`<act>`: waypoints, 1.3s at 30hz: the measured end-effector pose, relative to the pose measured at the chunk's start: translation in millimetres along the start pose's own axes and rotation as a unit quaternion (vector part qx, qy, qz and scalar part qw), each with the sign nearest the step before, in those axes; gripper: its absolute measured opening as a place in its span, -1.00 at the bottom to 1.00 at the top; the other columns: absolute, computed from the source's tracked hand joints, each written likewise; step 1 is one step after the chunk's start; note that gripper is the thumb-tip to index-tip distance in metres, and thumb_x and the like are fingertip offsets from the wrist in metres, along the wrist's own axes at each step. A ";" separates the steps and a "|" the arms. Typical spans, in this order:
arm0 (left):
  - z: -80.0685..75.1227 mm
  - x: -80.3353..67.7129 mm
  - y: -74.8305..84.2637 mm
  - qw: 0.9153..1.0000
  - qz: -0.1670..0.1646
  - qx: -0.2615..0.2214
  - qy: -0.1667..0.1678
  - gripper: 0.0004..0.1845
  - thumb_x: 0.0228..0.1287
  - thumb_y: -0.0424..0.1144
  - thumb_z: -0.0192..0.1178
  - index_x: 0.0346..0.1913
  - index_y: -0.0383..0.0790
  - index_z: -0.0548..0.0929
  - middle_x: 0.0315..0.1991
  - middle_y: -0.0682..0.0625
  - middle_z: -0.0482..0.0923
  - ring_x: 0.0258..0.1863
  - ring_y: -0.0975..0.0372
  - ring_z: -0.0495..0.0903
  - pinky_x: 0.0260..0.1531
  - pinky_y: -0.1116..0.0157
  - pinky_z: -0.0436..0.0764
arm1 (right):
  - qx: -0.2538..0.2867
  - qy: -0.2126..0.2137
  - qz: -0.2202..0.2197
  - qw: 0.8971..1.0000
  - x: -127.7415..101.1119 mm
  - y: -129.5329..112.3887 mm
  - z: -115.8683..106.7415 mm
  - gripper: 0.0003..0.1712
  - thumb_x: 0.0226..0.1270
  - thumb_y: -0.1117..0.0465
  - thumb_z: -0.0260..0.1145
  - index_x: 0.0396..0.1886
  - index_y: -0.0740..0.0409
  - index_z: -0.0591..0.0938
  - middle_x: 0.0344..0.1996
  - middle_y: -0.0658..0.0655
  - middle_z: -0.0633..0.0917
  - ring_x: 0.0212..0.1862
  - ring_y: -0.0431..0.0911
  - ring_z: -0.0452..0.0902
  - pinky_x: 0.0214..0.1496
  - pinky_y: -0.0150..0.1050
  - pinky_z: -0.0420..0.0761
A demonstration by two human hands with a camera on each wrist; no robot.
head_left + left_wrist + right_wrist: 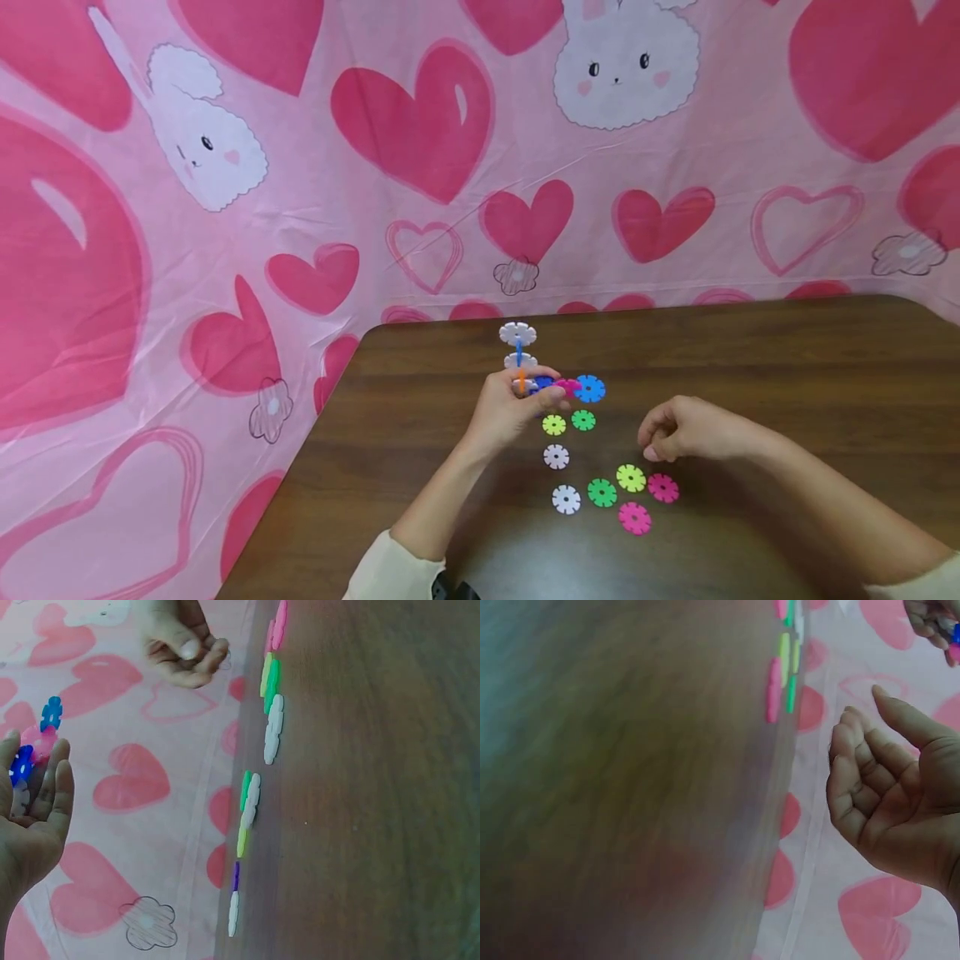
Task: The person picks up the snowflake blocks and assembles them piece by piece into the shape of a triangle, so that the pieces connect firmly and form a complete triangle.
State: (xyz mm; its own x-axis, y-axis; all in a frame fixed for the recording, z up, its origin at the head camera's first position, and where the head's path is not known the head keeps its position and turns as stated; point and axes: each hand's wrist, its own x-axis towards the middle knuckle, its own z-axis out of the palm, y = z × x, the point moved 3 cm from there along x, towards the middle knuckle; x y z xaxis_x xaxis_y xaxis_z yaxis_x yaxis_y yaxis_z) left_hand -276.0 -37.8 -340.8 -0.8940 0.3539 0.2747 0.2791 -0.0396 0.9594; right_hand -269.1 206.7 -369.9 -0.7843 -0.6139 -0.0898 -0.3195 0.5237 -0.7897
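Observation:
My left hand [501, 408] holds a chain of slotted plastic discs between thumb and fingers. White discs [517, 334], joined by upright blue and orange ones, extend away at the far end. From the fingertips a dark blue disc [22, 765], a pink disc [39, 742] and a lighter blue disc [590, 388] run to the right. My fingers hide part of the joints. My right hand [693, 429] hovers over the table with loosely curled fingers; in the right wrist view its palm [900, 795] holds nothing.
Loose discs lie on the brown table [787, 375]: white [557, 457], yellow [631, 478], green [602, 492] and pink [635, 518] ones. A purple disc [236, 876] shows in the left wrist view. A pink heart-patterned cloth [442, 150] hangs behind the table.

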 end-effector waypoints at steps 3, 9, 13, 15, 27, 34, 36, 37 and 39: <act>-0.1 0.7 0.0 1.000 0.016 0.000 0.004 -0.75 0.21 -0.43 0.24 -0.13 -0.59 0.57 -0.31 -0.36 0.65 -0.29 -0.12 0.67 -0.19 0.08 0.61 | -0.051 -0.010 0.007 0.999 -2.7 4.0 3.2 -0.82 0.05 0.23 0.45 -0.36 0.19 0.65 -0.62 -0.08 0.52 -0.53 -0.25 0.38 -0.49 -0.37 0.40; 0.0 0.5 0.0 1.000 0.017 -0.019 0.006 -0.76 0.23 -0.43 0.22 -0.11 -0.57 0.55 -0.33 -0.43 0.62 -0.28 -0.13 0.67 -0.17 -0.01 0.58 | -0.112 -0.034 0.021 0.993 -5.1 10.1 13.0 -0.76 -0.10 0.31 0.49 -0.43 0.06 0.59 -0.64 -0.10 0.47 -0.58 -0.26 0.33 -0.55 -0.37 0.36; -0.5 0.1 0.3 1.000 -0.006 -0.024 0.005 -0.71 0.20 -0.43 0.25 -0.03 -0.48 0.55 -0.27 -0.40 0.63 -0.28 0.04 0.70 -0.16 0.09 0.61 | -0.137 -0.044 0.018 0.989 -4.4 11.7 19.6 -0.67 -0.18 0.35 0.52 -0.49 0.02 0.52 -0.68 -0.11 0.44 -0.61 -0.27 0.31 -0.58 -0.37 0.37; -0.8 0.2 0.7 1.000 -0.010 -0.019 0.004 -0.68 0.18 -0.44 0.27 0.00 -0.44 0.55 -0.26 -0.36 0.65 -0.27 0.06 0.70 -0.13 0.08 0.60 | -0.144 -0.046 0.016 0.988 -4.0 11.4 21.6 -0.64 -0.19 0.36 0.53 -0.51 0.01 0.49 -0.70 -0.11 0.43 -0.62 -0.27 0.30 -0.59 -0.37 0.36; 1.2 0.5 5.9 0.997 0.014 -0.054 -0.044 -0.59 0.18 -0.61 0.15 0.11 -0.55 0.41 -0.14 -0.49 0.56 -0.04 -0.27 0.51 -0.04 0.17 0.55 | -0.179 -0.018 0.021 0.983 0.0 6.5 18.4 -0.63 -0.12 0.41 0.51 -0.60 0.01 0.45 -0.67 -0.09 0.42 -0.57 -0.23 0.29 -0.56 -0.36 0.34; 0.1 0.6 3.8 0.997 0.009 -0.060 -0.040 -0.59 0.18 -0.61 0.15 0.11 -0.56 0.40 -0.15 -0.46 0.58 -0.03 -0.28 0.51 -0.03 0.10 0.53 | -0.177 0.077 -0.032 0.981 4.7 -0.8 5.6 -0.79 0.00 0.39 0.43 -0.55 0.03 0.58 -0.68 -0.16 0.46 -0.59 -0.29 0.31 -0.56 -0.37 0.37; -0.1 0.6 3.4 0.997 0.009 -0.061 -0.038 -0.59 0.19 -0.61 0.15 0.11 -0.56 0.40 -0.16 -0.46 0.58 -0.04 -0.28 0.51 -0.02 0.06 0.52 | -0.172 0.121 -0.034 0.977 5.8 -4.3 1.1 -0.83 0.03 0.35 0.44 -0.53 0.04 0.62 -0.66 -0.17 0.52 -0.56 -0.29 0.34 -0.54 -0.37 0.40; -0.2 0.7 3.5 0.997 0.010 -0.062 -0.038 -0.59 0.19 -0.60 0.15 0.12 -0.56 0.39 -0.15 -0.47 0.57 -0.04 -0.27 0.51 -0.02 0.04 0.51 | -0.165 0.144 -0.034 0.975 6.1 -6.3 -1.0 -0.85 0.03 0.34 0.45 -0.52 0.05 0.63 -0.64 -0.17 0.55 -0.55 -0.28 0.36 -0.53 -0.37 0.41; -0.2 0.7 3.5 0.998 0.009 -0.058 -0.035 -0.60 0.20 -0.59 0.15 0.12 -0.55 0.40 -0.16 -0.46 0.58 -0.07 -0.20 0.57 -0.04 0.06 0.53 | -0.146 0.191 -0.032 0.970 6.0 -10.1 -4.7 -0.89 0.04 0.33 0.46 -0.49 0.08 0.66 -0.61 -0.12 0.61 -0.52 -0.24 0.39 -0.53 -0.36 0.43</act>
State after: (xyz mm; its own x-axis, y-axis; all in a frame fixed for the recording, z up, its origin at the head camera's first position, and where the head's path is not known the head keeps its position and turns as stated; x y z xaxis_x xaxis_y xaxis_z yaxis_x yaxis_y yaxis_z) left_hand -275.8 -37.9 -337.3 -0.8615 0.4168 0.2899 0.2477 -0.1534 0.9566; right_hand -273.1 200.5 -359.6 -0.8799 -0.4163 0.2289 -0.4673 0.6717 -0.5749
